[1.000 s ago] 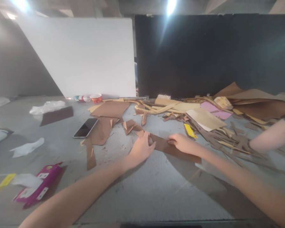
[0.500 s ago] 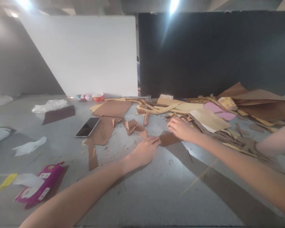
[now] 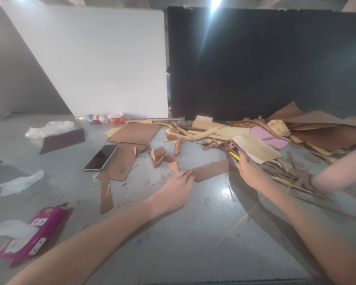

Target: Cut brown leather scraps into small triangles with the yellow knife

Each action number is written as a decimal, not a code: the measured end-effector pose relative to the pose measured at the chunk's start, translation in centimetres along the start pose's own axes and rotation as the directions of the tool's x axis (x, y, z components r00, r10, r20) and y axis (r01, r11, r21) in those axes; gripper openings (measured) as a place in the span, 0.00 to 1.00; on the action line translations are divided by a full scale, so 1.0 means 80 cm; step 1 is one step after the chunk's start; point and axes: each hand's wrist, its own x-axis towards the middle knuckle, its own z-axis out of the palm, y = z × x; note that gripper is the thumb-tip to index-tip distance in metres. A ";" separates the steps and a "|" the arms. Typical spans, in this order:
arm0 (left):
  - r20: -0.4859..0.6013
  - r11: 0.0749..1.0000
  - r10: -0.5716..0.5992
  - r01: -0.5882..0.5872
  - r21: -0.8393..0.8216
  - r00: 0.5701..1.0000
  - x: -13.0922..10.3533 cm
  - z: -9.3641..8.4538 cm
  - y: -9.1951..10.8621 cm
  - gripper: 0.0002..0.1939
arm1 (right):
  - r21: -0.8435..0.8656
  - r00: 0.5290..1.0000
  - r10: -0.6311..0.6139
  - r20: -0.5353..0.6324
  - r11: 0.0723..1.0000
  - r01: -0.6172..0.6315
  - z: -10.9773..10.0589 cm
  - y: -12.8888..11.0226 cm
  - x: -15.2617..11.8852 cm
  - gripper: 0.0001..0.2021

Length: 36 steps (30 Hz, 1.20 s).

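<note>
A brown strip (image 3: 212, 170) lies flat on the grey table (image 3: 166, 245) in the middle of the view. My left hand (image 3: 178, 189) rests at its left end, fingers together and pressed on it. Past the strip's right end, my right hand (image 3: 249, 170) is closed around a small yellow tool (image 3: 235, 156), whose tip points up and left. Thin brown scraps (image 3: 216, 145) lie just beyond that tool. Left of the strip are folded brown pieces (image 3: 160, 157) and a larger brown sheet (image 3: 121, 162).
A phone (image 3: 101, 157), a purple tissue pack (image 3: 37, 233) and a red cup (image 3: 115, 118) are on the left. Tan and brown strips (image 3: 296, 176) pile up on the right, where another person's arm (image 3: 341, 172) reaches in. White and black panels stand behind.
My right hand has moved right, off the strip, uncovering more of it, and the yellow tool now shows clearly. My left hand stays on the strip. The view has shifted slightly.
</note>
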 end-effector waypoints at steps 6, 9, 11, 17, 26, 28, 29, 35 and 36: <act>-0.036 0.999 0.000 -0.001 -0.033 0.999 -0.003 -0.002 0.003 0.21 | 0.477 0.991 0.136 -0.004 0.871 -0.117 -0.040 -0.043 -0.018 0.25; -0.002 1.000 -0.011 0.011 0.005 1.000 -0.001 -0.004 0.006 0.22 | 0.669 0.996 0.060 0.062 0.738 -0.086 -0.046 -0.081 -0.033 0.24; 0.011 1.000 -0.004 0.004 0.008 1.000 0.000 -0.007 0.008 0.23 | 0.697 0.995 0.024 0.092 0.712 -0.082 -0.046 -0.102 -0.042 0.24; -0.028 0.994 -0.067 0.064 -0.093 0.997 0.001 -0.007 0.008 0.24 | 0.610 0.980 -0.129 0.152 0.793 0.010 -0.046 -0.121 -0.053 0.25; -0.045 0.983 -0.126 0.119 -0.143 0.991 0.002 -0.012 0.010 0.23 | 0.404 0.960 -0.280 0.015 0.880 0.250 -0.033 -0.134 -0.069 0.27; -0.048 0.986 -0.104 0.096 -0.134 0.993 0.002 -0.012 0.009 0.23 | 0.339 0.955 -0.297 0.020 0.901 0.273 -0.031 -0.138 -0.072 0.28; -0.053 0.988 -0.093 0.086 -0.129 0.994 0.002 -0.012 0.009 0.23 | 0.309 0.953 -0.303 0.019 0.908 0.282 -0.030 -0.139 -0.073 0.28; -0.071 0.998 -0.047 0.045 -0.035 0.996 0.005 -0.010 0.006 0.23 | 0.239 0.940 -0.338 -0.049 0.909 0.340 -0.020 -0.140 -0.075 0.28; -0.070 0.999 -0.047 0.046 -0.014 0.996 0.005 -0.011 0.006 0.23 | 0.225 0.936 -0.346 -0.056 0.909 0.350 -0.019 -0.140 -0.075 0.28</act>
